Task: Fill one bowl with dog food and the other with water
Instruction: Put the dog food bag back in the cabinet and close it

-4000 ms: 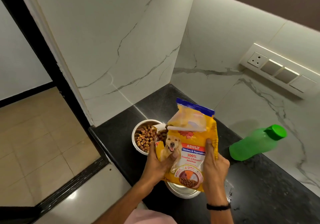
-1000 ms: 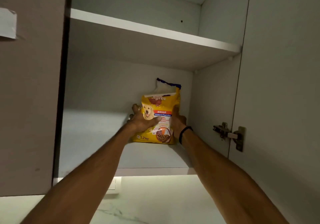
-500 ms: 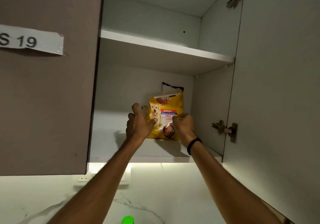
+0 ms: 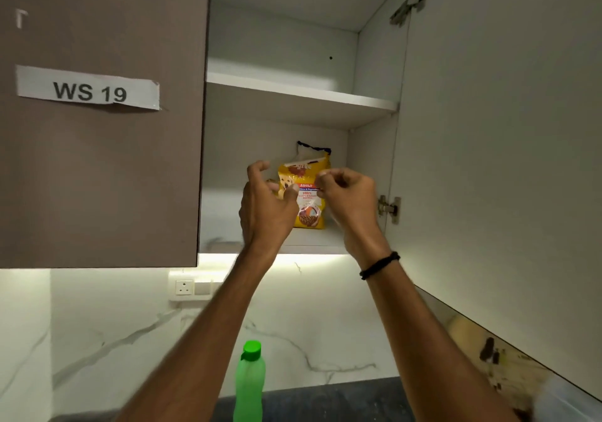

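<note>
A strip of warm light glows under the wall cupboard [image 4: 97,177] at mid-frame, washing the marble wall [image 4: 107,333] below in pale yellow while the cupboard's inside stays dim and grey. A bright patch falls on the upper shelf [image 4: 293,91]; the lower shelf [image 4: 312,242] lies in shadow behind the raised hands. Wide-angle bending slants the open door [image 4: 505,161] at right. The lower right corner is smeared and out of focus, and the green bottle [image 4: 249,385] at bottom centre looks soft.

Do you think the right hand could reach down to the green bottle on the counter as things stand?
Probably yes: the right hand is empty, off the dog food bag, and nothing stands between it and the green bottle below.
</note>
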